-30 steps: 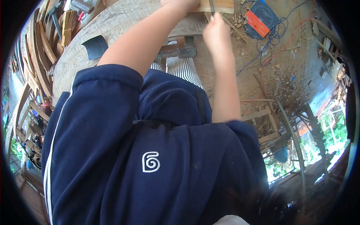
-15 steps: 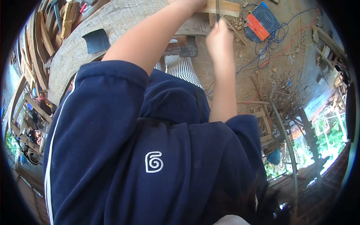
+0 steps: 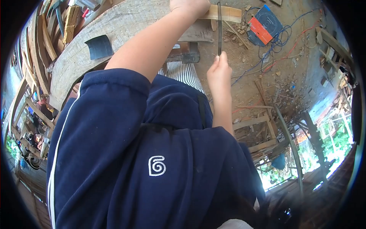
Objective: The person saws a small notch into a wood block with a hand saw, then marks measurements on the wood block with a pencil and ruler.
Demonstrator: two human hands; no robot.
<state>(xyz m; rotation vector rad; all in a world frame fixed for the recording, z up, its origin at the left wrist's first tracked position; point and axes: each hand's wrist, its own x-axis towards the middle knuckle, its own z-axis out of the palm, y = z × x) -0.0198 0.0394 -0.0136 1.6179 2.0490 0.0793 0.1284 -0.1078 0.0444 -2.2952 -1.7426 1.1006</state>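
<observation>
My left hand (image 3: 189, 7) is at the top edge of the view, closed around one end of a pale strip of wood (image 3: 232, 15) that juts out to the right over the edge of the thick timber slab (image 3: 133, 19). In my right hand (image 3: 220, 72), thumb and fingers grip the near end of a long, thin, dark file (image 3: 220, 32). The file points away from me, and its far part overlaps the wood strip. Part of the left fingers is cut off by the frame.
A curved dark sheet (image 3: 99, 47) lies on the slab. On the dirt floor are an orange and blue packet (image 3: 265, 26), tangled blue cable (image 3: 281, 37) and wood scraps. Lumber (image 3: 40, 49) stands at the left, and a wooden frame (image 3: 253, 124) lies at the right.
My right hand has drawn back toward my body with the file, so more of its length shows. My left hand still holds the wood strip at nearly the same place.
</observation>
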